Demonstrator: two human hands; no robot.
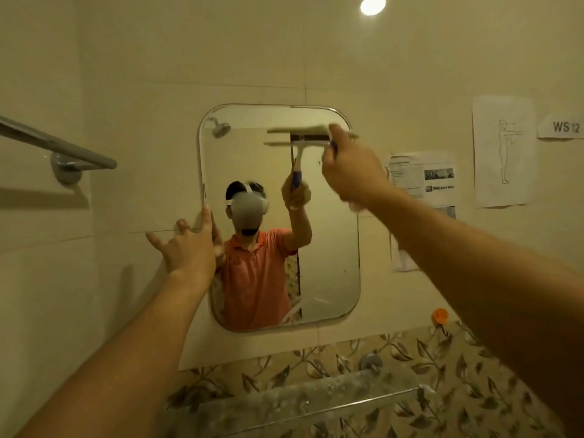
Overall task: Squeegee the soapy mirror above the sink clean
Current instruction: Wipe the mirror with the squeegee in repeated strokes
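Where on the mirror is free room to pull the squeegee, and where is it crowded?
Free: the right half of the mirror, from the squeegee down to the bottom rim. Crowded: the left edge, where the left hand rests, and the top right, at the right hand.

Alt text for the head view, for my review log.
The right hand holds a squeegee at the top right of the wall mirror, while the left hand, fingers spread, rests at the mirror's left edge. The mirror reflects their headset and orange shirt.

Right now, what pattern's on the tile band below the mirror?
Tile band: dark leaves on vines over beige; head view.
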